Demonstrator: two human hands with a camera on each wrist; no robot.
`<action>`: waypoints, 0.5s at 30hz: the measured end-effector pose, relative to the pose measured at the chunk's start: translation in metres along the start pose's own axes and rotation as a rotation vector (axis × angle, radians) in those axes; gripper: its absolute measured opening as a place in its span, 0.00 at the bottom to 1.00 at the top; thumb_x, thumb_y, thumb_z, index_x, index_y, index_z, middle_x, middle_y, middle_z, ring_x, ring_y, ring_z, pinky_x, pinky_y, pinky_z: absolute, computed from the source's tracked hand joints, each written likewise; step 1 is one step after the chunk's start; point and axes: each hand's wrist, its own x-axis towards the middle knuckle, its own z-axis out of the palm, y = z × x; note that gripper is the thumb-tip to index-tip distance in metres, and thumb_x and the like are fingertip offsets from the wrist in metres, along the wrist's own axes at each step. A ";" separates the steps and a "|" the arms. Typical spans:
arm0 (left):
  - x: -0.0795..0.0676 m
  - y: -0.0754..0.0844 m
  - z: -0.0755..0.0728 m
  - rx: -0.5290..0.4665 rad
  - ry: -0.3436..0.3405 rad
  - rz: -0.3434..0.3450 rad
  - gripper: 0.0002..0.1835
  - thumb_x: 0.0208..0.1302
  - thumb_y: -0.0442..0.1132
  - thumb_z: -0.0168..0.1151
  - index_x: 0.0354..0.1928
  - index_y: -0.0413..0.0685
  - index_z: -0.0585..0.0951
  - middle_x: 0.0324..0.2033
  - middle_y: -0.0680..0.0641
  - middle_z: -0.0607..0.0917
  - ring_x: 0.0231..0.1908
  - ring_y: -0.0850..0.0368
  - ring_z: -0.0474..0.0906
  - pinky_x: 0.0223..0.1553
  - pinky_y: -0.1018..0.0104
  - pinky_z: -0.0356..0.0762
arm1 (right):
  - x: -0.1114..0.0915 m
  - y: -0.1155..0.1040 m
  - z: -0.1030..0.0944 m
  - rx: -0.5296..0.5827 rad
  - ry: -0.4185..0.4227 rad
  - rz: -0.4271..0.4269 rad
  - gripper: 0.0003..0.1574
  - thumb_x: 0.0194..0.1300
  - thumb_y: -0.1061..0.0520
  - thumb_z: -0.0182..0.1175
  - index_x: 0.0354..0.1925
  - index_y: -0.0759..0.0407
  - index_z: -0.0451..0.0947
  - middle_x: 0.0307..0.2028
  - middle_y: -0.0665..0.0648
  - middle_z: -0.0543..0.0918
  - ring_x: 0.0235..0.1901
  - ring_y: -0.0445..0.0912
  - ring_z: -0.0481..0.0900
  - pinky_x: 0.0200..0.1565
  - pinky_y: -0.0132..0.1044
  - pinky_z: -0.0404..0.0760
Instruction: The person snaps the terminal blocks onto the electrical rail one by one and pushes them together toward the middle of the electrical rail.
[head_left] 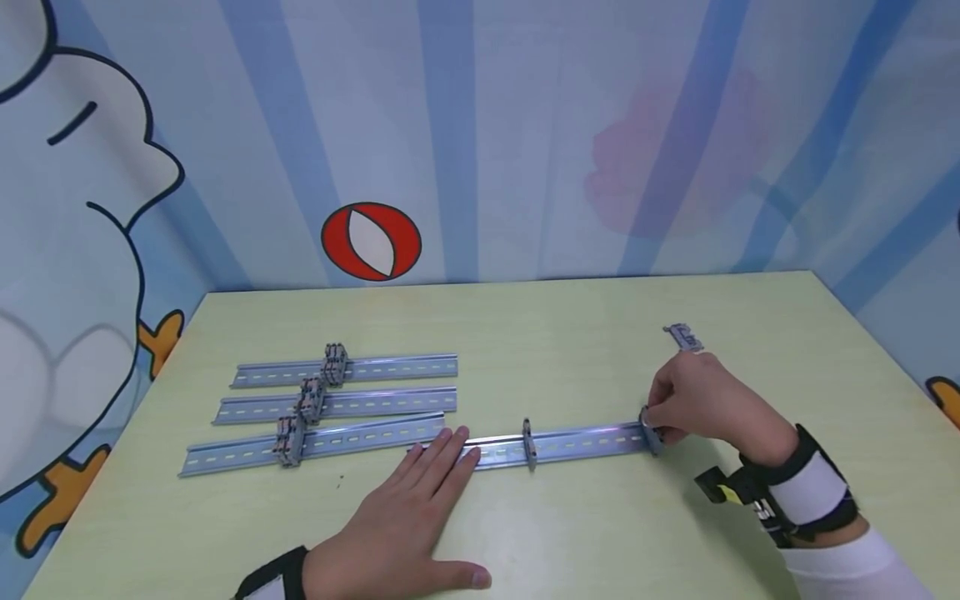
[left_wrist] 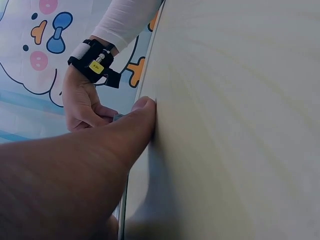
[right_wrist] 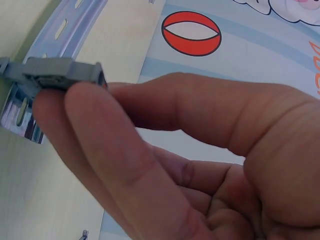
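My left hand [head_left: 408,512] lies flat with its fingers spread, the fingertips over the left end of a slotted metal DIN rail [head_left: 585,443]. In the left wrist view its thumb [left_wrist: 135,122] rests along the tabletop. At the rail's right end, my right hand [head_left: 708,404] pinches a thin grey terminal block [right_wrist: 62,71] between thumb and fingers. The right wrist view shows this block lying across the rail near its cut end. A second thin grey block [head_left: 529,444] stands upright across the middle of the same rail.
Three more DIN rails lie at the left: a back one [head_left: 405,367], a middle one [head_left: 390,402] and a front one [head_left: 367,435]. Each carries a cluster of grey blocks, such as the front cluster [head_left: 289,442]. A loose grey piece [head_left: 683,337] lies beyond my right hand.
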 end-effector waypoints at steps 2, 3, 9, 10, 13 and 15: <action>0.000 0.000 0.000 -0.002 -0.007 -0.004 0.64 0.45 0.87 0.41 0.79 0.56 0.44 0.79 0.51 0.38 0.78 0.53 0.32 0.76 0.46 0.45 | 0.000 0.000 0.000 0.001 0.002 -0.002 0.06 0.58 0.61 0.65 0.26 0.61 0.84 0.22 0.55 0.88 0.20 0.40 0.85 0.28 0.34 0.81; 0.000 0.000 0.000 -0.002 -0.009 -0.005 0.64 0.45 0.87 0.41 0.79 0.56 0.44 0.79 0.51 0.38 0.78 0.52 0.32 0.76 0.46 0.45 | 0.000 0.001 0.001 0.004 0.003 -0.004 0.06 0.58 0.61 0.65 0.25 0.61 0.84 0.22 0.55 0.88 0.20 0.40 0.85 0.28 0.34 0.82; 0.002 0.000 0.000 -0.007 -0.005 -0.011 0.64 0.45 0.86 0.42 0.79 0.57 0.44 0.79 0.52 0.37 0.77 0.53 0.30 0.76 0.47 0.45 | 0.002 0.003 0.002 0.024 0.012 -0.008 0.07 0.58 0.61 0.66 0.25 0.61 0.83 0.22 0.55 0.88 0.19 0.40 0.86 0.29 0.34 0.83; 0.002 0.000 0.000 -0.008 -0.001 -0.010 0.64 0.45 0.86 0.42 0.79 0.57 0.44 0.79 0.52 0.37 0.77 0.54 0.30 0.76 0.47 0.45 | 0.002 0.004 0.002 0.027 0.013 -0.009 0.07 0.58 0.61 0.66 0.24 0.61 0.83 0.22 0.55 0.88 0.19 0.40 0.86 0.29 0.34 0.83; 0.001 -0.001 0.001 -0.001 0.005 0.001 0.64 0.46 0.86 0.42 0.79 0.56 0.44 0.79 0.51 0.38 0.78 0.53 0.32 0.76 0.46 0.46 | 0.003 0.005 0.001 0.040 0.006 -0.007 0.07 0.58 0.61 0.66 0.25 0.61 0.83 0.23 0.56 0.88 0.19 0.40 0.86 0.29 0.35 0.84; 0.000 -0.001 0.001 0.004 0.008 0.008 0.63 0.47 0.86 0.41 0.79 0.55 0.44 0.79 0.50 0.38 0.78 0.52 0.33 0.75 0.46 0.46 | 0.004 0.006 0.000 0.055 0.001 -0.004 0.06 0.58 0.61 0.66 0.25 0.62 0.83 0.24 0.56 0.88 0.19 0.41 0.86 0.29 0.35 0.84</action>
